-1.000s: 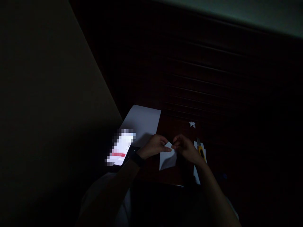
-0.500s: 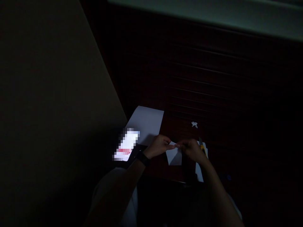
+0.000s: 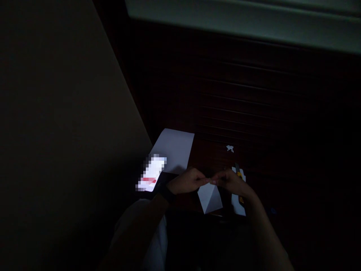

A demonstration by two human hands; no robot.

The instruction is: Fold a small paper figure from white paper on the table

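A small white sheet of paper [image 3: 210,198] hangs between my hands, with a crease running down it. My left hand [image 3: 189,180] pinches its top edge from the left, a dark band on the wrist. From the other side my right hand [image 3: 229,181] pinches the same edge, the fingertips of both hands nearly touching. Just beyond my right wrist lies a yellow utility knife [image 3: 239,175], its blade pointing away from me, on top of white paper pieces [image 3: 238,207]. My right forearm partly covers both.
A larger white sheet [image 3: 176,145] lies at the back left of the dark table. On the left is a lit phone screen [image 3: 152,173], blurred out. A torn white scrap [image 3: 230,149] rests toward the back right. A pale wall [image 3: 64,94] rises at left.
Both hands have come slightly nearer to me with the small paper. The paper has turned, so a corner now points down and its crease shows. The view has shifted a little.
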